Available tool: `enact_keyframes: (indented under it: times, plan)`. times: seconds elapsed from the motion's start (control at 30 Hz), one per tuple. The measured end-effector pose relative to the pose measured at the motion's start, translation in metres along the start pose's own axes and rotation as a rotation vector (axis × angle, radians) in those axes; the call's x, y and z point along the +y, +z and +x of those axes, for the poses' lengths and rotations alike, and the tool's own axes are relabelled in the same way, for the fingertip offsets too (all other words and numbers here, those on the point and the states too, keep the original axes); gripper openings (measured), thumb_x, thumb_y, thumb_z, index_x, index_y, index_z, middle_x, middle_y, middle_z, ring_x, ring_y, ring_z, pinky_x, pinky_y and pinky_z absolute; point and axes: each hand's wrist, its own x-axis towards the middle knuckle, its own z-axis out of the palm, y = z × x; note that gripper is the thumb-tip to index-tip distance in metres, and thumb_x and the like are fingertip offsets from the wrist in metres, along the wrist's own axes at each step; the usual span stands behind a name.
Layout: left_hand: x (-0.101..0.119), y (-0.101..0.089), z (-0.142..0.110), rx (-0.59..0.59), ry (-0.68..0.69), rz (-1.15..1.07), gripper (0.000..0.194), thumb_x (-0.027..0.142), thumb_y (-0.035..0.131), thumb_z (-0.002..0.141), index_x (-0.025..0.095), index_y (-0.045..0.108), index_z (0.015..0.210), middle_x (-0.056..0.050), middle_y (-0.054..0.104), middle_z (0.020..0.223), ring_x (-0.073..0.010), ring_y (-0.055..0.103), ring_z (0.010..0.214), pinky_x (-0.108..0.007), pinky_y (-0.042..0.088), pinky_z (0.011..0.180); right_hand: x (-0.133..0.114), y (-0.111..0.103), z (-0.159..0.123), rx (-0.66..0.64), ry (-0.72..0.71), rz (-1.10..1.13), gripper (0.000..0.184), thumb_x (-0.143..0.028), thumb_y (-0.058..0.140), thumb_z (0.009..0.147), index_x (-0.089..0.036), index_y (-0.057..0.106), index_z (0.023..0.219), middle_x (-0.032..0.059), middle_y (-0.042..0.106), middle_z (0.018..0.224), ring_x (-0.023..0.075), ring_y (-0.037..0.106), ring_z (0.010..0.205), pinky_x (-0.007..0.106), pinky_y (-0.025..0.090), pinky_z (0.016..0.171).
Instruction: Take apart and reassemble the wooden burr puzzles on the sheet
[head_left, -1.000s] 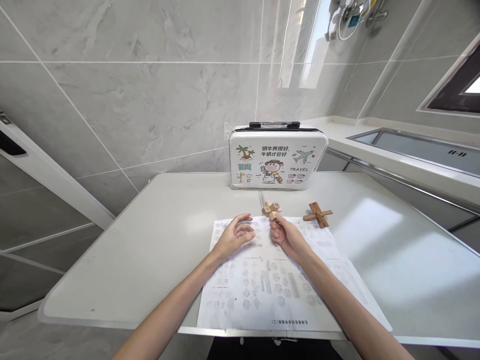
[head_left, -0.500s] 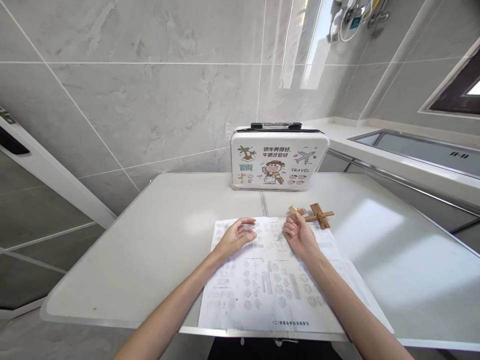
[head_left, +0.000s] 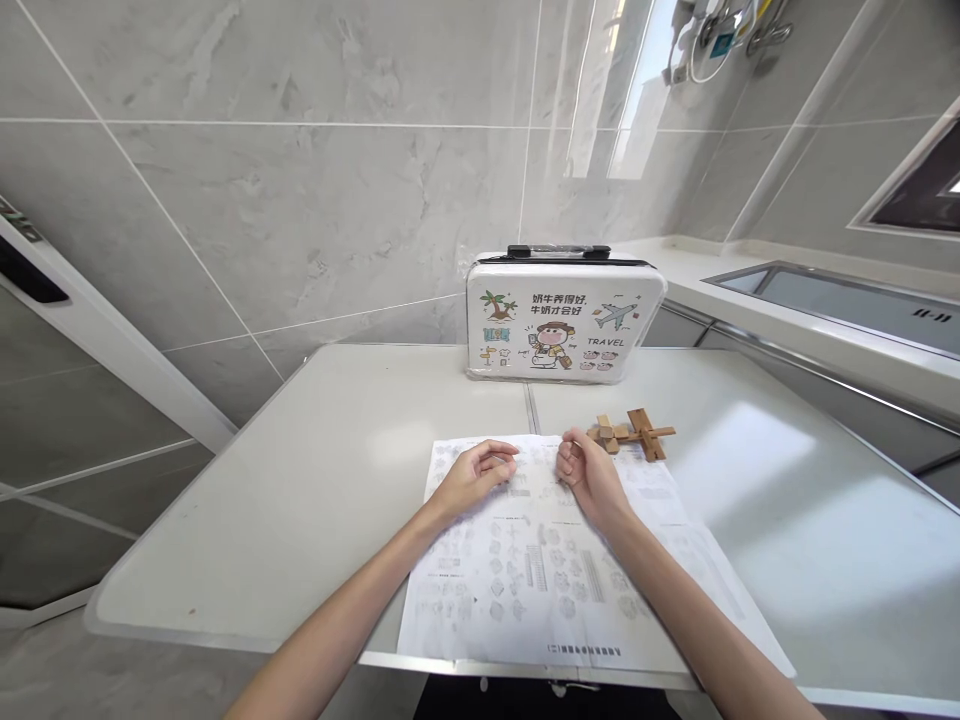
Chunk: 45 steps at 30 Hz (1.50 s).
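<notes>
My left hand (head_left: 480,476) rests over the upper left of a printed paper sheet (head_left: 525,620); its fingers are loosely bent, thumb apart from them, nothing held. My right hand (head_left: 589,473) is over the sheet's upper right, fingers curled in toward the palm, with nothing visible in them. Just beyond it is a light wooden interlocking puzzle (head_left: 608,434), partly hidden by the fingers. Close beside that lies a darker wooden cross-shaped puzzle (head_left: 647,434), at the sheet's top right edge. The sheet carries many small grey diagrams and lines of text.
A white case (head_left: 562,325) with cartoon prints and a black handle stands upright at the table's back. The pale table (head_left: 300,500) has a seam down its middle. A tiled wall (head_left: 337,220) rises behind, and a counter (head_left: 825,310) runs along the right.
My right hand has drawn back slightly left from the light wooden puzzle, which now shows more fully. My left hand keeps nearly the same pose. The view has shifted a little.
</notes>
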Motion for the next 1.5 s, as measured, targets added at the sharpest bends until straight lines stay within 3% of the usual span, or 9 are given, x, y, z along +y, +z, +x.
enact_keyframes:
  times: [0.2, 0.33, 1.5]
  plan:
    - [0.001, 0.002, 0.000, 0.059, 0.014, -0.016, 0.038, 0.048, 0.080, 0.083, 0.016, 0.073, 0.102, -0.005, 0.068, 0.086, -0.0142, 0.062, 0.075, -0.029, 0.051, 0.074, 0.007, 0.018, -0.018, -0.141, -0.146, -0.578, 0.043, -0.062, 0.066, 0.094, -0.022, 0.060, 0.080, -0.0034, 0.055, 0.063, 0.0115, 0.046, 0.050, 0.026, 0.038, 0.049]
    - [0.001, 0.002, 0.001, 0.084, -0.005, -0.010, 0.035, 0.047, 0.079, 0.084, 0.016, 0.073, 0.100, -0.003, 0.066, 0.082, -0.0120, 0.060, 0.069, -0.028, 0.049, 0.071, 0.011, 0.019, -0.021, -0.179, -0.193, -0.720, 0.048, -0.069, 0.061, 0.093, -0.023, 0.059, 0.081, -0.0027, 0.057, 0.064, 0.0139, 0.051, 0.052, 0.029, 0.043, 0.056]
    - [-0.005, 0.000, 0.001, 0.098, -0.016, -0.017, 0.036, 0.047, 0.078, 0.084, 0.015, 0.071, 0.100, -0.003, 0.065, 0.081, -0.0120, 0.059, 0.068, -0.029, 0.046, 0.069, 0.012, 0.018, -0.023, -0.176, -0.213, -0.758, 0.049, -0.070, 0.062, 0.092, -0.023, 0.060, 0.081, -0.0019, 0.059, 0.062, 0.0145, 0.052, 0.052, 0.028, 0.043, 0.055]
